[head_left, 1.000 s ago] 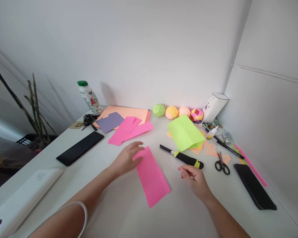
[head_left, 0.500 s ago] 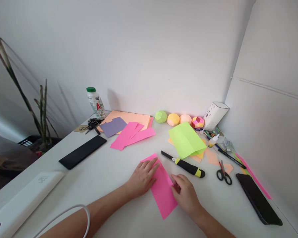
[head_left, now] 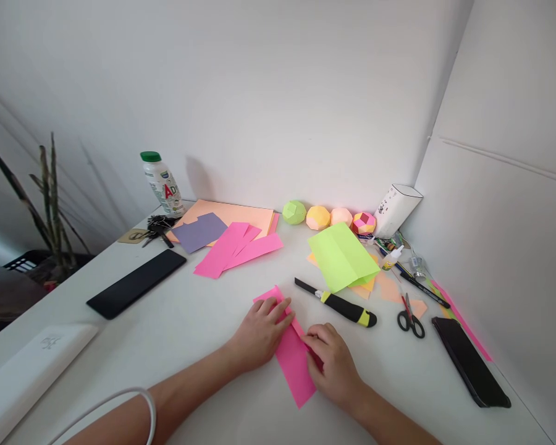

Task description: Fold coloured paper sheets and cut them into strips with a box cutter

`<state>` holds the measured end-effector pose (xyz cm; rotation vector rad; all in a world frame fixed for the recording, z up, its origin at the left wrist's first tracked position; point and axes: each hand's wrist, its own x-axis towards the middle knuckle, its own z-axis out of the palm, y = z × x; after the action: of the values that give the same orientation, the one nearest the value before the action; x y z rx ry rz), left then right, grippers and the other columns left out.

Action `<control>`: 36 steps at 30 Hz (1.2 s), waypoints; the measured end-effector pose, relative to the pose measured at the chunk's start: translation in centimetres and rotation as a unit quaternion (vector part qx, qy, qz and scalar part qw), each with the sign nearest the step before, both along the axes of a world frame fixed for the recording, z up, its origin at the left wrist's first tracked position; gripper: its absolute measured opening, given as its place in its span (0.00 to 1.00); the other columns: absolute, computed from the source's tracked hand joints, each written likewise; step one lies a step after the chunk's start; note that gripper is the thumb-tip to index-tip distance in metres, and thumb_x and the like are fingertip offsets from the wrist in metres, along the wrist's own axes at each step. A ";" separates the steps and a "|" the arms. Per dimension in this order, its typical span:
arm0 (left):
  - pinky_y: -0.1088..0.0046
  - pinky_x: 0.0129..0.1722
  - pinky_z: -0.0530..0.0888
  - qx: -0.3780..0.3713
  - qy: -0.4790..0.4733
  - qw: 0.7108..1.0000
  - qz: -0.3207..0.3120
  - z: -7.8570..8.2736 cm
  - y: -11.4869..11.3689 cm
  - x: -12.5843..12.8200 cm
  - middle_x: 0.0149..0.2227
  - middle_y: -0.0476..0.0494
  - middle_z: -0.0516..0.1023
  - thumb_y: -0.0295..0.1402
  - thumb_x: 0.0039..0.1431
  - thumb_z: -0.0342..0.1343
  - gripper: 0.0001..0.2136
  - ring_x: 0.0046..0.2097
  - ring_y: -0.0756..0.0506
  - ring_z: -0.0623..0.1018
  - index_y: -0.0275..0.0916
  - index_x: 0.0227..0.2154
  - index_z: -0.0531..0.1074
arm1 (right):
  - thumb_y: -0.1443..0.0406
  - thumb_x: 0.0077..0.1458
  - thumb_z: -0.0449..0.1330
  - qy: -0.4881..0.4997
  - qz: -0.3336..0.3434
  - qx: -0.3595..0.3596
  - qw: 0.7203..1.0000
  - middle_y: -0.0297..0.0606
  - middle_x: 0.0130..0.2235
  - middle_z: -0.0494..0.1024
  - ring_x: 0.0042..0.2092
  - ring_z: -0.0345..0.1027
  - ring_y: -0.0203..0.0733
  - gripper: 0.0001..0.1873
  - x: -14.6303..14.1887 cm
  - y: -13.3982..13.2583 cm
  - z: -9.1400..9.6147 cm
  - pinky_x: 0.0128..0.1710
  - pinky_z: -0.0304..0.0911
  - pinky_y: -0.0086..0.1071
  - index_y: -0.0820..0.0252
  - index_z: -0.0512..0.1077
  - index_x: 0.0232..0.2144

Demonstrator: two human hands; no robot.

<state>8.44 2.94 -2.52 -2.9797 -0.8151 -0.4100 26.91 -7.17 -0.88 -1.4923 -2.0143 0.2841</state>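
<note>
A pink sheet of paper (head_left: 294, 369) lies at a slant on the table in front of me, its right long edge raised and folded inward. My left hand (head_left: 263, 332) rests on its upper part, fingers spread and pressing it down. With thumb and fingers pinched together, my right hand (head_left: 332, 363) holds the turned-over right edge. Just beyond the paper is a utility knife (head_left: 343, 305) with a black and yellow-green handle, its blade pointing left.
Cut pink strips (head_left: 231, 250), a purple piece (head_left: 200, 232) and peach sheets (head_left: 241, 213) lie back left. Green paper (head_left: 340, 256) sits before several paper balls (head_left: 317, 217). Scissors (head_left: 411, 318) and a phone (head_left: 470, 361) are right; a black slab (head_left: 136, 283) and bottle (head_left: 165, 185) left.
My right hand has moved left across the sheet, bringing the right edge over into a fold. The left hand stays on the upper part. The camera view has shifted slightly.
</note>
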 end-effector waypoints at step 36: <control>0.57 0.58 0.62 -0.098 -0.014 0.994 0.054 0.6 2.0 -0.1 0.59 0.30 0.63 0.39 0.53 0.55 0.20 0.62 0.35 0.60 0.34 0.47 0.67 | 0.66 0.53 0.51 -0.225 0.127 -0.041 0.965 0.47 0.57 0.67 0.43 0.67 0.47 0.14 -0.7 8.3 0.7 0.43 0.65 0.39 0.64 0.72 0.40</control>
<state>8.29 4.98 -1.91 -3.0931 -1.0740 -0.3905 26.18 1.15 -0.18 -1.4415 -2.5914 0.1385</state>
